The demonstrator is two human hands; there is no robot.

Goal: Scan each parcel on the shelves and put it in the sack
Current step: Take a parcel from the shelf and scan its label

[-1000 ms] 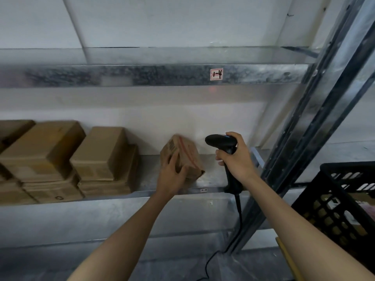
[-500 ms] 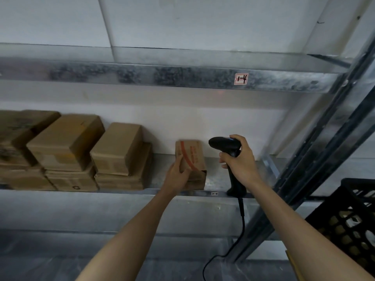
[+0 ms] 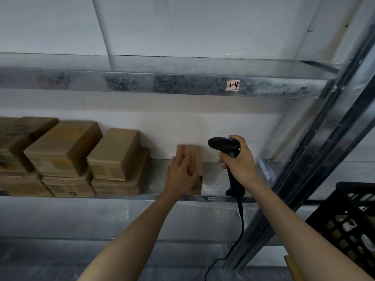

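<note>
A: The left hand (image 3: 181, 175) has its fingers straight and close together, laid flat on top of the parcel (image 3: 192, 157). The thumb is spread toward the near right edge. It is resting, not clasping, as far as I can see.
B: Reason?
A: Judgement: it steadies the box so a printed face sits up for reading. The right hand (image 3: 238, 163), just right of centre, is curled round the scanner (image 3: 224, 145) at its handle. The head points left, over the parcel. The trigger finger is hidden.
B: Parcel position?
A: Centre of frame, flat on the lower shelf (image 3: 219, 183) near the front lip, apart from the stacked boxes (image 3: 115, 155) at left.
B: Appearance?
A: Small brown cardboard with a red band and red lettering on top, too blurred to read. The near corner looks scuffed. No barcode visible.
B: Surroundings?
A: A black cable (image 3: 239, 230) hangs from the handle. The upper beam carries a tag (image 3: 233, 85) marked "1-4". There is a black crate (image 3: 349, 218) at lower right. No sack in view.
</note>
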